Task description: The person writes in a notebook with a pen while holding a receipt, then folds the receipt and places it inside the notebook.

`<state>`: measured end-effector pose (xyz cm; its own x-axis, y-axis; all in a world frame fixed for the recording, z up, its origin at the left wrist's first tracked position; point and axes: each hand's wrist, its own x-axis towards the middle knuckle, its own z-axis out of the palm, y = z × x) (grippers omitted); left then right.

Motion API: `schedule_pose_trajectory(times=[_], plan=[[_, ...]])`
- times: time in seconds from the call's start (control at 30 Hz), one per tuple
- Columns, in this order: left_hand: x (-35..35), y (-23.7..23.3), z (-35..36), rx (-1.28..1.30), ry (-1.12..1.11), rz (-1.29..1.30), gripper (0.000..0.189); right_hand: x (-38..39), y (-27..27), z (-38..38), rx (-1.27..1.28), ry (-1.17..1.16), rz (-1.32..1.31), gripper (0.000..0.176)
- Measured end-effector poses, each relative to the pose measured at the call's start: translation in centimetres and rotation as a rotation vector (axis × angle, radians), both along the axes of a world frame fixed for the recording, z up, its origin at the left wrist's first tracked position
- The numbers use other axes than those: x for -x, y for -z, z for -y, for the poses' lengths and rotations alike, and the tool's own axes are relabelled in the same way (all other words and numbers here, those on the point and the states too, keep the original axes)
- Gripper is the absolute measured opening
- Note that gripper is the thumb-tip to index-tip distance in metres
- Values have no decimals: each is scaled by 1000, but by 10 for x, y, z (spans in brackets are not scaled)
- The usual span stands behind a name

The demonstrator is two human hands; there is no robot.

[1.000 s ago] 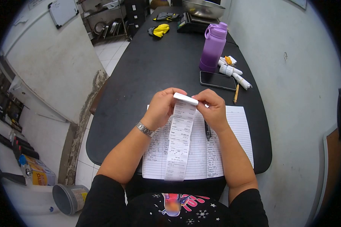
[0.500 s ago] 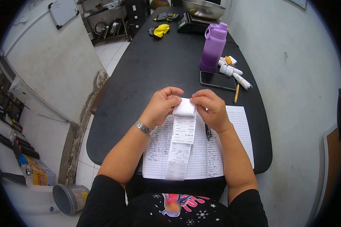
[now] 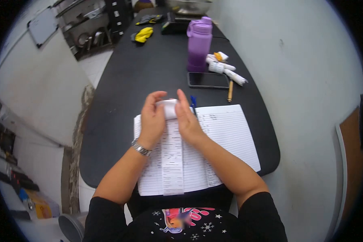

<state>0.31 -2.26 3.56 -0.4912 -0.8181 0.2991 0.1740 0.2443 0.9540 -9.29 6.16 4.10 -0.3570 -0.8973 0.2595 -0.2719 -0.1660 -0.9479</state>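
Observation:
A long printed paper receipt (image 3: 172,157) hangs down over an open lined notebook (image 3: 230,133). Its upper end is rolled or folded into a white bundle between my two hands. My left hand (image 3: 152,123) presses the bundle from the left, with a metal-band watch (image 3: 141,148) on its wrist. From the right, my right hand (image 3: 188,125) presses against the same bundle, fingers pointing away from me. Handwritten lists show on the notebook pages, partly covered by the strip. A blue-capped pen (image 3: 193,101) lies beyond my right hand, partly hidden by it.
Behind the notebook stand a smartphone (image 3: 208,80) lying flat, a tan pen (image 3: 230,91), rolled papers (image 3: 234,76) and a purple bottle (image 3: 199,46). Yellow-and-grey gloves (image 3: 143,35) and a scale (image 3: 174,25) with a metal bowl sit at the table's far end. A wall (image 3: 294,80) borders the right side.
My fingertips pinched the folded top of the receipt before; now my palms flank it, fingers stretched forward. More of the strip's print faces up. The view has shifted right, and the blue pen end shows.

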Motion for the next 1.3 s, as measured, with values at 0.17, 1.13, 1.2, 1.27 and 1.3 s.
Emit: schedule_pose_trajectory(times=[0.17, 1.13, 1.2, 1.27, 1.3], plan=[[0, 3, -4, 229, -68, 130, 35, -1, 17, 3, 65, -32, -64, 64], [-18, -18, 23, -516, 356, -102, 13, 47, -5, 3, 260, 56, -213, 9], [-22, -21, 25, -547, 401, -132, 15, 47, -12, 0, 333, 42, -366, 11], [-22, -22, 25, -575, 396, -139, 15, 45, -17, -3, 344, 47, -462, 12], [-20, -22, 22, -588, 368, -132, 14, 44, -18, -4, 349, 50, -509, 13]])
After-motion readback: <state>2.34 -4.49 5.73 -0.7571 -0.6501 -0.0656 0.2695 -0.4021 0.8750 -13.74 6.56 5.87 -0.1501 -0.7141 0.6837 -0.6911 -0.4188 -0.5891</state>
